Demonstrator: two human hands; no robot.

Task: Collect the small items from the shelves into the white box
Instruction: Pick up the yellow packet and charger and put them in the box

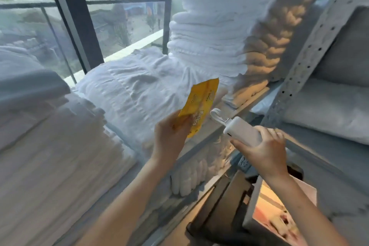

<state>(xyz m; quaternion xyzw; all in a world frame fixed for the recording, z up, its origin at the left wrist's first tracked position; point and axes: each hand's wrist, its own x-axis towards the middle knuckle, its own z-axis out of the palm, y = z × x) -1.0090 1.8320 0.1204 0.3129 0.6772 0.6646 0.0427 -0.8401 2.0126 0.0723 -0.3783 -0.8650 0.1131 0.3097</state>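
While both hands are raised in front of the metal shelf rack (311,50), each one carries an item. The left hand (169,140) is closed on the lower end of a yellow packet (201,106), thumb and fingers pinching it so that the packet stands tilted upward and to the right, its top edge level with the lower towels of the rack. The printing on the packet is too blurred to read. The right hand (265,146) is wrapped around a white power bank (241,131), gripping its right end; the left end points toward the packet, and a short white cable loop (216,115) sticks out from that end. The two items are near each other but apart. On the rack, to the left of its perforated upright, stands a tall stack of folded white towels (215,32), with a crumpled white sheet (139,84) lying just left of the stack. More folded white linen (50,156) is piled further left of the rack, beside the window (123,22). To the right of the upright, folded grey-white bedding (329,110) fills the rack's compartments. Rolled white cloths (189,177) sit on the rack level under the left hand. Below the right hand, at the foot of the rack, part of a pale box wall (251,205) shows with a warm-lit interior; whether this is the white box cannot be told.
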